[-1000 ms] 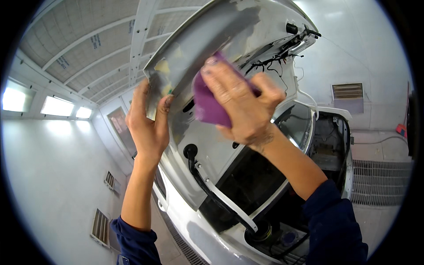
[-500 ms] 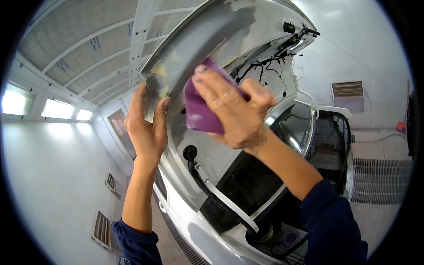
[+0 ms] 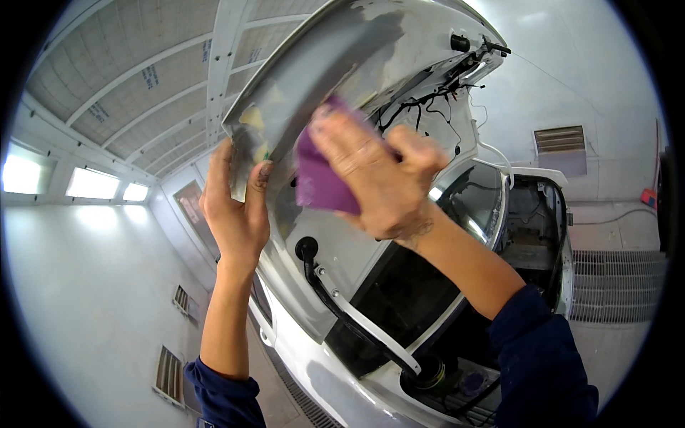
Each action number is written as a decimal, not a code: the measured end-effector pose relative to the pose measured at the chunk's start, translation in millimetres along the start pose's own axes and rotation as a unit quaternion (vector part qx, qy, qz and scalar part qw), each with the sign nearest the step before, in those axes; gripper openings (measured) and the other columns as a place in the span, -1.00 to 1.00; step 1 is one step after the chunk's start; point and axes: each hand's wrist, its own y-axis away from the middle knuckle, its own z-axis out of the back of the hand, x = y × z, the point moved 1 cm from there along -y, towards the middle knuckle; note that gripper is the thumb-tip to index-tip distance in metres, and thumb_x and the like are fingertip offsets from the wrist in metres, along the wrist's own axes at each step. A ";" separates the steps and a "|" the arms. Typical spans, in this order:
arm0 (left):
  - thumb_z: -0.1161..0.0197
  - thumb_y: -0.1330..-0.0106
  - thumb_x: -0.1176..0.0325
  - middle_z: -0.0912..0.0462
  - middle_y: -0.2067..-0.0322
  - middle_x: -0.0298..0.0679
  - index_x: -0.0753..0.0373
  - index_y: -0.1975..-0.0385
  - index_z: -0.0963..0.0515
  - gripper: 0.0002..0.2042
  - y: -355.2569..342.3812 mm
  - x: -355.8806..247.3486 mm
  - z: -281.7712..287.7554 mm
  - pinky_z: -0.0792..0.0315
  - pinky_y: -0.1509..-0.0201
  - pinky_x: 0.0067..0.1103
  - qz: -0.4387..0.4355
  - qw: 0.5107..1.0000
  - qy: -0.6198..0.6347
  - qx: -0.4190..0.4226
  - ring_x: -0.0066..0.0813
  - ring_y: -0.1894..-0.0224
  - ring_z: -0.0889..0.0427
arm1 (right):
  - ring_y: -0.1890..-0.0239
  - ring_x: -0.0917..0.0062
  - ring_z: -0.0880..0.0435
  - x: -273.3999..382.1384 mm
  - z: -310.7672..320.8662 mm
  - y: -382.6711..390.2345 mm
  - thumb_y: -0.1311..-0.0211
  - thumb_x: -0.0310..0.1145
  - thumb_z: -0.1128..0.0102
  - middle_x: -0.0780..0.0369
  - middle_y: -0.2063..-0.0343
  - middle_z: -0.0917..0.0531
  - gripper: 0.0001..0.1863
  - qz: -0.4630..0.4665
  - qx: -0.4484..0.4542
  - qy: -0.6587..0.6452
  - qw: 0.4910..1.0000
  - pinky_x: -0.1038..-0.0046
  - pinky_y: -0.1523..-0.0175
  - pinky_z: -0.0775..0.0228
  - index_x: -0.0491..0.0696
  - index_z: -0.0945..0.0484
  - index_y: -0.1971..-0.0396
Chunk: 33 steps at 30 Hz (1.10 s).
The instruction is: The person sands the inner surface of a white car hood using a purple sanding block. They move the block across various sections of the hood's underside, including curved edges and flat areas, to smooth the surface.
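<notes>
Purple sheet (image 3: 319,178) slid lower, apparently under right fingers (image 3: 351,151).

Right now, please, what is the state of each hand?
Left hand: holding the edge of the raised grey-white car panel.
Right hand: holding a thin purple sheet.

Sheet (image 3: 325,178) under right fingers (image 3: 349,151), before the panel (image 3: 321,64), left fingers (image 3: 219,170) at the panel's left edge, tube (image 3: 346,319) below

Purple blazes from the sheet (image 3: 325,175)! Behind it, the panel (image 3: 303,89) runs mottled grey with pale-yellow blotches (image 3: 252,118); below it, sleeves (image 3: 546,357) flash navy.
</notes>
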 end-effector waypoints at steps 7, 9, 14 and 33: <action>-0.46 -0.32 0.33 -0.69 0.00 0.13 0.54 -0.12 -0.50 -0.51 2.3 3.8 -10.0 -0.45 -0.25 -0.38 0.000 1.000 0.014 -0.010 -0.12 -0.09 -0.68 | 0.14 0.50 -0.41 -14.4 11.0 -1.6 -0.51 0.16 0.20 0.26 -0.11 -0.72 -0.32 0.056 0.026 0.023 0.998 0.42 -0.10 -0.06 -0.10 -0.71 -0.07; -0.45 -0.32 0.34 -0.68 -0.01 0.13 0.54 -0.13 -0.50 -0.51 1.5 0.8 -0.3 -0.44 -0.27 -0.37 -0.004 1.000 -0.008 -0.008 -0.13 -0.10 -0.68 | 0.17 0.49 -0.36 -8.4 11.9 -9.3 -0.48 0.21 0.18 0.33 -0.12 -0.72 -0.31 -0.015 0.021 0.020 0.999 0.42 -0.09 -0.06 -0.05 -0.72 -0.07; -0.44 -0.33 0.37 -0.67 -0.02 0.11 0.52 -0.15 -0.48 -0.51 5.6 4.3 -6.6 -0.43 -0.29 -0.36 0.003 1.000 0.007 -0.007 -0.14 -0.11 -0.67 | 0.04 0.48 -0.39 -6.5 6.0 4.8 -0.11 0.02 -0.28 0.29 -0.14 -0.70 -0.39 0.049 0.013 0.016 0.999 0.38 -0.08 -0.07 -0.07 -0.71 -0.08; -0.38 -0.41 0.35 -0.62 -0.09 -0.07 0.47 -0.23 -0.44 -0.51 5.3 13.6 -1.8 -0.41 -0.27 -0.47 0.023 0.999 0.037 0.027 -0.37 -0.11 -0.60 | -0.01 0.48 -0.54 -12.6 11.1 0.6 -0.12 -0.01 -0.24 0.18 -0.22 -0.64 -0.35 -0.006 0.036 -0.032 0.999 0.37 -0.05 -0.15 -0.12 -0.65 -0.15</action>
